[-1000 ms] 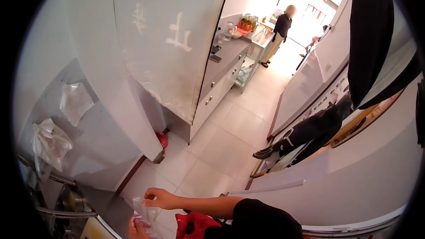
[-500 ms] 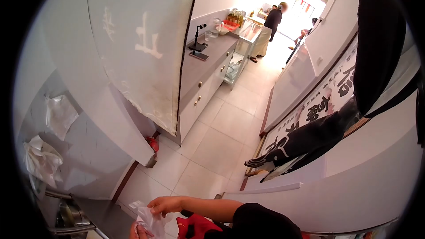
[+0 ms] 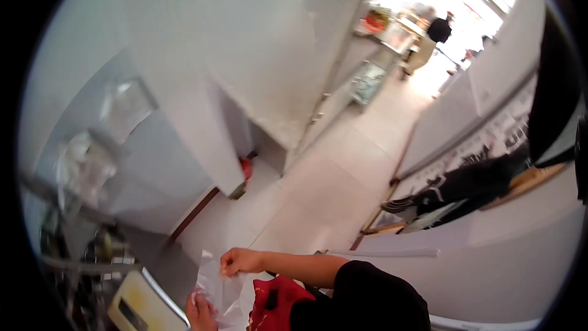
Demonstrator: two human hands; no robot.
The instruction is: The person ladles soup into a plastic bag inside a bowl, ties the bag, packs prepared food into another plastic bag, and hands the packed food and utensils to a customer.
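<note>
Head camera shows the right hand [image 3: 242, 262] with fingertips pinched upon a clear plastic bag [image 3: 211, 282]; the left hand [image 3: 201, 314], lower, grasps the same bag. What the bag contains, I cannot tell. Farther left, two crumpled plastic pieces [image 3: 86, 168] are against a grey panel [image 3: 165, 175]. A metal rail [image 3: 92, 266] curves beside the left hand. Beyond both hands, the tiled floor [image 3: 312, 205] opens between a pale curtain [image 3: 263, 73] and the right wall [image 3: 490, 270], toward a bright doorway, blurred.

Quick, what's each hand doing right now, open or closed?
Left hand: closed, holding thin clear plastic.
Right hand: closed, fingertips pinching the same plastic.
</note>
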